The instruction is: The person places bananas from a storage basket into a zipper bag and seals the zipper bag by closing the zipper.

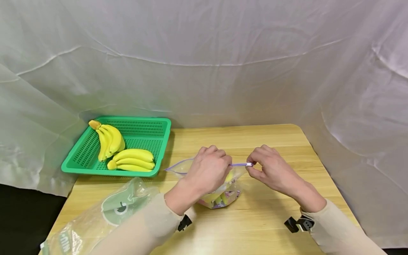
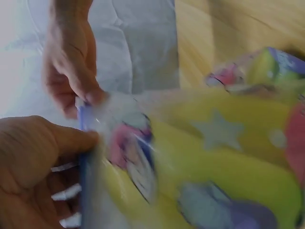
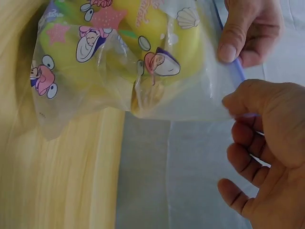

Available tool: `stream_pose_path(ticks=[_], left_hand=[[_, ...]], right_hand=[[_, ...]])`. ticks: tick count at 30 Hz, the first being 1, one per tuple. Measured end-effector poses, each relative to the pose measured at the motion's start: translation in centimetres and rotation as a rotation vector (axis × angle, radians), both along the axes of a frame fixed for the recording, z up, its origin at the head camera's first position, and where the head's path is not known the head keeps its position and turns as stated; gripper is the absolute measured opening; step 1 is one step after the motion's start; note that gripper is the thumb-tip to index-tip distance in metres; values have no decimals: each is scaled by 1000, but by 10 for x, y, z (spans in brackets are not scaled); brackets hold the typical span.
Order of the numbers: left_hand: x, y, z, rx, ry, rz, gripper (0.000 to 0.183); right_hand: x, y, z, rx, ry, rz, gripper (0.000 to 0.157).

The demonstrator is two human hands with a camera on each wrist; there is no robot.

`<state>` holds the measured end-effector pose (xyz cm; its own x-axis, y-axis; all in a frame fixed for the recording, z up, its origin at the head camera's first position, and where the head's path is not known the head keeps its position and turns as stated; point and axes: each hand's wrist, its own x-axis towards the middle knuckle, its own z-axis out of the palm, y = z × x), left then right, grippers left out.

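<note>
One printed plastic bag (image 3: 195, 98) of yellow fruit (image 3: 186, 45) is pinched along its purple seal (image 1: 239, 164) by the left grip (image 1: 210, 168) and right grip (image 1: 272, 169).

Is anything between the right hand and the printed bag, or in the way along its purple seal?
Nothing visible separates them: the right hand pinches the bag at one end of the purple seal. Along the seal, the left hand grips it, between the right hand and the far, parted stretch.

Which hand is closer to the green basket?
Left. The left hand, right of the green basket, pinches the purple bag seal partway along; the right hand pinches near its right end, farther from the basket.
</note>
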<state>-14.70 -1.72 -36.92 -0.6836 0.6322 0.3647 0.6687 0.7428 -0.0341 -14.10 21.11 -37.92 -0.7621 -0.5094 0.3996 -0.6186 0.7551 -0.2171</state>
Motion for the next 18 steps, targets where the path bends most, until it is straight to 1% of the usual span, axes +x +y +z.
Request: stream_pose_path(ticks=[2, 7, 9, 12, 16, 18], left_hand=[[2, 6, 0, 12, -5, 8, 14], [2, 23, -1, 66, -52, -15, 17], [2, 26, -2, 72, -52, -8, 15], [2, 29, -3, 92, -34, -18, 16], [1, 32, -6, 115, 24, -63, 21], [0, 34, -7, 110, 45, -65, 20]], right_hand=[[0, -1, 1, 14, 6, 0, 10], [2, 0, 4, 51, 1, -20, 9], [3, 0, 5, 60, -6, -31, 7], [4, 1, 7, 68, -16, -46, 6], [5, 0, 9, 65, -28, -56, 5], [5, 0, 10, 65, -29, -60, 8]])
